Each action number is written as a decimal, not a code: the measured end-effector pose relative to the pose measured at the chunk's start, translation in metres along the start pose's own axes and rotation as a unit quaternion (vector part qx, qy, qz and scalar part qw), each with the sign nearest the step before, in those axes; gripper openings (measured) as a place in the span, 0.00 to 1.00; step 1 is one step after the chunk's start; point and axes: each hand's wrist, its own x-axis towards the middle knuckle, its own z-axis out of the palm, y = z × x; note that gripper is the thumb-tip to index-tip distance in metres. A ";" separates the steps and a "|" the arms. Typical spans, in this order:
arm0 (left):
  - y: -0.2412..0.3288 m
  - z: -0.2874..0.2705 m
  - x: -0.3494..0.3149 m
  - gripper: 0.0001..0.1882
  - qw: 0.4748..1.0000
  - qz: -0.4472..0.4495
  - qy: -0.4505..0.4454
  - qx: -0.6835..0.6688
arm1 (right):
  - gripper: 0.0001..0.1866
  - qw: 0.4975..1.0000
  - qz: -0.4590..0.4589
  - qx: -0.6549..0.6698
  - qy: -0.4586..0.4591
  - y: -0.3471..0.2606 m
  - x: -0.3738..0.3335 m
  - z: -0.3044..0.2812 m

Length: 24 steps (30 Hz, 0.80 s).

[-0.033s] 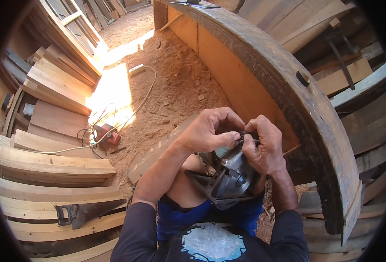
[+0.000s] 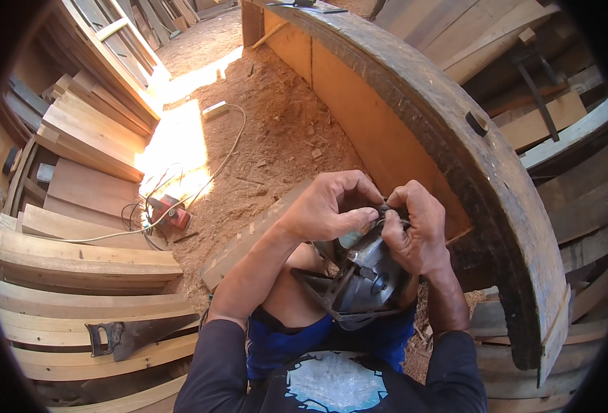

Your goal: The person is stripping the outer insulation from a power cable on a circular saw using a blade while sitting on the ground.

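A grey and black power saw point(image 2: 374, 277), which looks like a circular saw, rests on my lap between my thighs. Its metal guard and flat base frame face me. Just above the saw's far end, my left hand point(image 2: 335, 206) pinches with thumb and forefinger at a small dark piece. My right hand point(image 2: 415, 230) is curled close beside it, its thumb and fingers pressed together at the same spot. A thin, cord-like strand shows by the fingertips. The fingers hide most of what they hold, so I cannot tell its kind.
A long workbench point(image 2: 455, 117) curves along my right. Stacked boards point(image 2: 84, 255) line the left, with a handsaw point(image 2: 135, 336) on them. A red power tool point(image 2: 173, 212) and an extension cord point(image 2: 239, 138) lie on the sawdust-covered floor. A plank point(image 2: 249, 237) lies before me.
Hardly anything differs. My fingers have shifted very slightly at the small dark piece, and the saw stays on my lap.
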 end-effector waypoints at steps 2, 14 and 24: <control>0.002 0.002 -0.002 0.12 0.999 -0.016 0.027 0.025 | 0.11 1.000 -0.007 -0.019 0.009 -0.001 0.001 -0.001; 0.001 0.012 -0.001 0.09 0.990 0.000 0.090 0.105 | 0.12 0.999 -0.018 -0.028 0.018 -0.001 0.002 0.002; 0.003 0.014 -0.007 0.08 0.981 -0.066 0.107 0.150 | 0.11 1.000 -0.010 -0.026 0.007 -0.003 0.003 0.008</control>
